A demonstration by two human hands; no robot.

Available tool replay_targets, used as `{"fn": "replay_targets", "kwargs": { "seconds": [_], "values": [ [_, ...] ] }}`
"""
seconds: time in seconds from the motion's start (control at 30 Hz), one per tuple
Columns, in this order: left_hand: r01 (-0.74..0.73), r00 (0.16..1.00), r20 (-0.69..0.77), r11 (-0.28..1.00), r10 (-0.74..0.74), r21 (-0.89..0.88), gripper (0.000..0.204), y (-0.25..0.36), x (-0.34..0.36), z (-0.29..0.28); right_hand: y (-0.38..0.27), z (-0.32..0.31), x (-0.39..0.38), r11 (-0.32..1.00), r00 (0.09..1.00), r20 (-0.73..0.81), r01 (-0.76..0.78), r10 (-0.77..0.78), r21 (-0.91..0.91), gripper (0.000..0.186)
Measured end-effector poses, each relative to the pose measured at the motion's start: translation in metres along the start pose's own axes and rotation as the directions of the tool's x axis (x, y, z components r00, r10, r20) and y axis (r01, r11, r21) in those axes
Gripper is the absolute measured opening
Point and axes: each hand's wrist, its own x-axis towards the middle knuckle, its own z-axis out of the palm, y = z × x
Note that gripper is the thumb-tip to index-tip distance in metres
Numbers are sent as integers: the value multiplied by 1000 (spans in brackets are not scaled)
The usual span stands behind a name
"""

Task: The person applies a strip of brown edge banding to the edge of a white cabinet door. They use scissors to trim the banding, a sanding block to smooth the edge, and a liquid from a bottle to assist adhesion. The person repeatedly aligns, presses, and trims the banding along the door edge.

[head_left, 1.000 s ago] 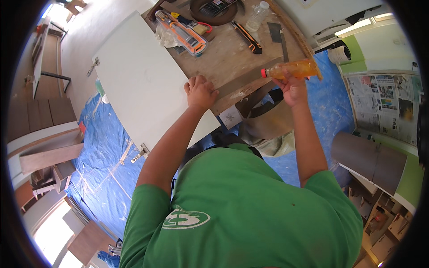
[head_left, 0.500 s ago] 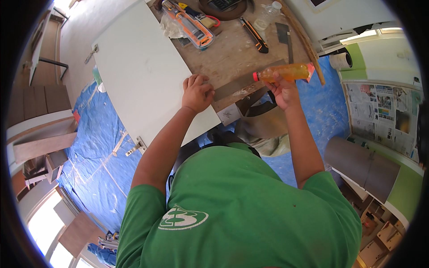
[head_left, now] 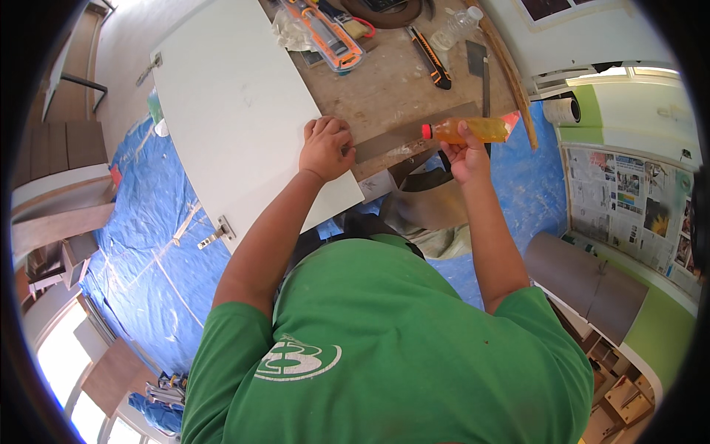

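In my right hand [head_left: 466, 159] is a clear plastic bottle [head_left: 484, 130] of yellow-orange liquid. It lies on its side above the table's near right edge, its red cap toward the left. The thumb and fingers close around its underside. Resting at the right edge of a white panel [head_left: 229, 103] is my left hand [head_left: 327, 152], palm down with fingers curled in. Whatever may be under those fingers is hidden. A flat brown strip [head_left: 392, 139] runs along the table edge between the two hands.
On the wooden table [head_left: 370, 92] lie an orange-black utility knife [head_left: 429, 58], an orange tool in clear packaging [head_left: 329, 41], a scraper [head_left: 475, 59] and a clear bottle [head_left: 457, 29]. Metal hinges [head_left: 224, 228] stick out from the panel. Blue sheeting [head_left: 155, 251] covers the floor.
The bottle has turned slightly, its base end now lower and closer to me. My left hand stays at the panel's edge. The whole view has shifted a little.
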Motion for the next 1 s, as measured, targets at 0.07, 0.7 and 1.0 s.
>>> {"fn": "replay_targets", "kwargs": {
  "seconds": [0.07, 0.7, 1.0],
  "values": [
    [-4, 1000, -16, 1000, 4, 12, 9, 1, 0, 0, -2, -1, 1, 1000, 1000, 6, 12, -12, -21, 31],
    [-7, 989, -149, 999, 1, -39, 16, -8, 0, 8, 28, 42, -14, 974, 969, 249, 65, -9, -217, 32],
    [63, 998, -12, 997, -63, 33, 18, 1, 0, 0, -1, 8, -5, 982, 991, 72, 126, -117, -139, 37]
  ]
}}
